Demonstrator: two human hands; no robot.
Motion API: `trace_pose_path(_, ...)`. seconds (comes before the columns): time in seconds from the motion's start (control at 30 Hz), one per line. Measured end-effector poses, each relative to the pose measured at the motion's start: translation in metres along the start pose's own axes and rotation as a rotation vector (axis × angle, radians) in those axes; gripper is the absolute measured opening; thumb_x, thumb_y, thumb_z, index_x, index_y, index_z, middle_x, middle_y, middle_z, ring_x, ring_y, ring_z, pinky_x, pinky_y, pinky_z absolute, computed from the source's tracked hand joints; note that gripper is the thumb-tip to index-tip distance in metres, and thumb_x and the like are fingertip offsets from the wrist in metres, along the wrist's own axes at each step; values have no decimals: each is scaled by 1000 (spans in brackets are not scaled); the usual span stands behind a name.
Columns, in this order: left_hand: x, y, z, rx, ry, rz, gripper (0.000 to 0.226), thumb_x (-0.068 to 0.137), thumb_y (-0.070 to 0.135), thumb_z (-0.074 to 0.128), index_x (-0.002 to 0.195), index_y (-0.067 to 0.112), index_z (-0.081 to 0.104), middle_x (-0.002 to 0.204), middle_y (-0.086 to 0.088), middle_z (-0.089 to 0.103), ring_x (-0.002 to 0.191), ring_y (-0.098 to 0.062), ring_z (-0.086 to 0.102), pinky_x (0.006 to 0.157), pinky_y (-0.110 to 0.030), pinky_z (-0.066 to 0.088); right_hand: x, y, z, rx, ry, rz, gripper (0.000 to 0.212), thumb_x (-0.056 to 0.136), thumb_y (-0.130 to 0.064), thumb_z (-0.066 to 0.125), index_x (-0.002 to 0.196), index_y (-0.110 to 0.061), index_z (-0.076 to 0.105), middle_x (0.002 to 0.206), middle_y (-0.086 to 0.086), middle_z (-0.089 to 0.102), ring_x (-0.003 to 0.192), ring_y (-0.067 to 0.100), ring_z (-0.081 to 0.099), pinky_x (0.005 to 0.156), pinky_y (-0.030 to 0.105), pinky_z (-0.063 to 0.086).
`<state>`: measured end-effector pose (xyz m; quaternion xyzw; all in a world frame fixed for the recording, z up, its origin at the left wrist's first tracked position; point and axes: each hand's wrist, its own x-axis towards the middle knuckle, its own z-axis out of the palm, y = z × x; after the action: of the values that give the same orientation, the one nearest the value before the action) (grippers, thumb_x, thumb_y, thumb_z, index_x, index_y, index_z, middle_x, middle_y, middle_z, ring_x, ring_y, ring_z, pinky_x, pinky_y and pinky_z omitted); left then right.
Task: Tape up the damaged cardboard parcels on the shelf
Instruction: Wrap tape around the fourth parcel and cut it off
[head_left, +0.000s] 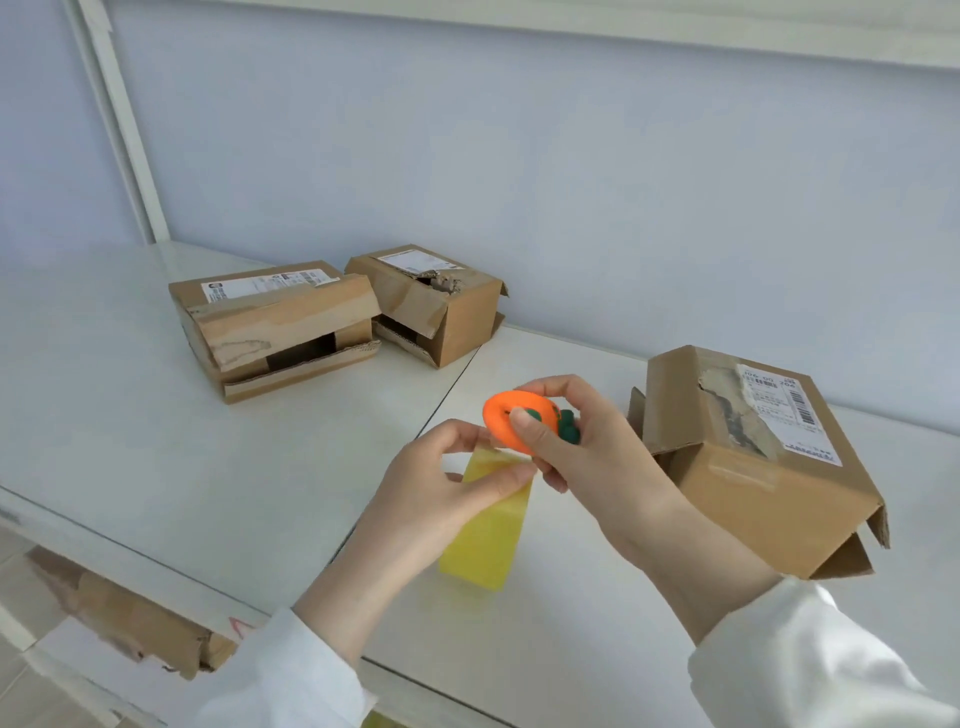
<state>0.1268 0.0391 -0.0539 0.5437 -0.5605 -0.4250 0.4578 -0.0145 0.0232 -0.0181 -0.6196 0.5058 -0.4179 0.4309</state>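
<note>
My right hand (576, 447) grips an orange tape dispenser (506, 421) with a green part, held above the white shelf (130, 441). My left hand (441, 488) pinches the top end of a yellowish strip of tape (485, 535) that hangs down from the dispenser. Three damaged cardboard parcels lie on the shelf: one with a gaping side flap at the back left (275, 327), one with a torn top beside it (431, 301), and one with a ripped top and open flaps (753, 467) just right of my right hand.
A white upright post (124, 140) stands at the back left against the pale blue wall. Torn cardboard (130, 618) lies on a lower level under the shelf's front edge. A seam (452, 384) runs across the shelf between the parcels.
</note>
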Motion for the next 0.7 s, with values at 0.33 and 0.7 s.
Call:
trace_pose_path(0.33,43,-2,-7,275,-83,91,49,75,58,60,121,48,46,121,14,42,98,1,51,81,-20,41,25,20,3,-363,54,177,49,94,-53,34,134,-28,48,102,-10,59,71,5,57,63,16,40)
trace_pose_path(0.7,47,52,28,245,-301,453,70,58,70,44,126,56,32,152,20,14,138,7,12,107,-10,21,-43,23,-133,-635,630,-141,17,83,-32,64,96,-43,68,95,-35,63,93,-1,59,66,2,37)
